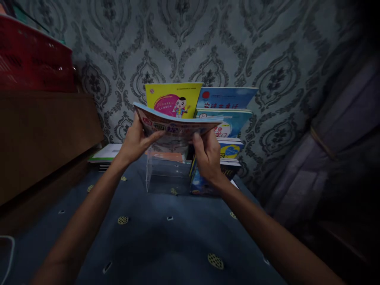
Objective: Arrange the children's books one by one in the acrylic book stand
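Here, the left hand [134,143] and right hand [208,155] pinch opposite sides of a curved booklet [178,128], thumbs on its near face, holding it above the lower part of a clear rack [168,176] and in front of a yellow book [175,99]. Blue-covered books [227,97] stand in tiers on the rack's right side, while a red basket [35,55] sits atop the brown furniture [44,134] at left
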### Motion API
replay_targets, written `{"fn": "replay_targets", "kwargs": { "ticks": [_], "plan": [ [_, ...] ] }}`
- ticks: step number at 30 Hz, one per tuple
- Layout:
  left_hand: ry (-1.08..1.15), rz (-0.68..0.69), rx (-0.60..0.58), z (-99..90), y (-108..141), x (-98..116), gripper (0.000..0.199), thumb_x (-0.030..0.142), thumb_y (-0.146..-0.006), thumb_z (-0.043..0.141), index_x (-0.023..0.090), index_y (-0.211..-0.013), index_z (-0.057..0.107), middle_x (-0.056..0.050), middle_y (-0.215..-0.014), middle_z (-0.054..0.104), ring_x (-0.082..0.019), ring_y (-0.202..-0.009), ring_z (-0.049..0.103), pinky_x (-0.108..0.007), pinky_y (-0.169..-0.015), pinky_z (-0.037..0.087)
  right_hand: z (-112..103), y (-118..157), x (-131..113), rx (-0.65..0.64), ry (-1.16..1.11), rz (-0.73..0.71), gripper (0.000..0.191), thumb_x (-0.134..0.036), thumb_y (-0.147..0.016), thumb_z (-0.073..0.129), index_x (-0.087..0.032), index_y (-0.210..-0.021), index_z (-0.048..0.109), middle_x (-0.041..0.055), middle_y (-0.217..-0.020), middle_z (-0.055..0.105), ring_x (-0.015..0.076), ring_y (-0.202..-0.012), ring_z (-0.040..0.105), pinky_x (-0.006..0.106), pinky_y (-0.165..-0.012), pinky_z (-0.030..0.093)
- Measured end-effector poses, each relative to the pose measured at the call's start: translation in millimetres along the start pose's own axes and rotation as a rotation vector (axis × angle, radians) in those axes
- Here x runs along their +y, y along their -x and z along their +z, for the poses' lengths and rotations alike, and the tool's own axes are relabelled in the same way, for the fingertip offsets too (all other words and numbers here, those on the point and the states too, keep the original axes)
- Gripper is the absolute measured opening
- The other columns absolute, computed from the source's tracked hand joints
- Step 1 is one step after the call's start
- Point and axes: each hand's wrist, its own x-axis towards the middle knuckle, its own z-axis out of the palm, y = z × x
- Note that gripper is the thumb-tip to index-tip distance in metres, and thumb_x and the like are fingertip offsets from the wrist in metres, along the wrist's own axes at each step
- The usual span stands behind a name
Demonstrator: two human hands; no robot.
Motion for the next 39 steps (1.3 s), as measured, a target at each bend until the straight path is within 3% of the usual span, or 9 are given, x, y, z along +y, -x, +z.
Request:
{"fn": "replay_targets", "kwargs": {
  "ticks": [4,10,19,26,31,39],
  "plan": [
    [0.021,0.05,0.069,2.4,-18.3,-11.1,0.077,0.067,-0.083,0.067,0.022,-0.139,0.04,-0.013,-0.137,0.06,-0.031,-0.131,0.056,-0.043,-0.107,0.049,7.0,-19.3,7.0,-0.003,0.025,-0.053,0.045,-0.06,-0.101,0.041,-0.023,-0.122,0.056,0.0092,-0.113,0.068,0.0264,-0.108,0.063,0.046,-0.096,0.053],
    [0.028,0.029,0.041,12.1,-18.4,-26.2,0.077,0.065,-0.084,0.068,0.022,-0.141,0.041,-0.014,-0.134,0.063,-0.032,-0.133,0.054,-0.047,-0.112,0.043,8.3,-18.5,28.2,-0.027,0.04,-0.013,0.045,-0.061,-0.101,0.04,-0.023,-0.12,0.055,0.0081,-0.105,0.068,0.0264,-0.101,0.065,0.048,-0.091,0.055],
    [0.062,0.001,0.079,24.5,-21.1,-48.0,0.065,0.063,-0.086,0.067,0.021,-0.131,0.047,-0.013,-0.132,0.063,-0.028,-0.123,0.061,-0.045,-0.104,0.049,7.7,-18.7,44.2,-0.056,0.137,0.025,0.04,-0.059,-0.101,0.039,-0.024,-0.112,0.055,0.0054,-0.095,0.065,0.0253,-0.089,0.063,0.047,-0.085,0.054],
    [0.065,-0.031,0.151,24.3,-24.3,-49.3,0.063,0.063,-0.086,0.067,0.019,-0.128,0.05,-0.012,-0.125,0.067,-0.028,-0.117,0.064,-0.047,-0.104,0.049,5.6,-28.0,37.8,-0.098,0.169,0.002,0.039,-0.058,-0.102,0.036,-0.023,-0.1,0.053,0.0017,-0.079,0.058,0.0212,-0.075,0.056,0.04,-0.077,0.051],
    [0.024,-0.04,0.17,25.5,-20.7,-46.3,0.059,0.061,-0.086,0.068,0.02,-0.125,0.052,-0.011,-0.12,0.069,-0.028,-0.113,0.065,-0.045,-0.101,0.051,6.7,-29.5,45.0,-0.081,0.155,-0.006,0.041,-0.06,-0.101,0.036,-0.023,-0.102,0.054,0.0027,-0.082,0.06,0.0219,-0.075,0.057,0.041,-0.076,0.053],
    [0.006,-0.051,0.171,24.9,-20.1,-44.0,0.057,0.061,-0.086,0.067,0.02,-0.124,0.052,-0.011,-0.122,0.068,-0.03,-0.12,0.062,-0.048,-0.105,0.047,2.2,-34.3,46.6,-0.146,0.12,0.039,0.046,-0.06,-0.101,0.037,-0.023,-0.117,0.058,0.008,-0.102,0.068,0.0261,-0.095,0.063,0.047,-0.087,0.055]
  ]
}}
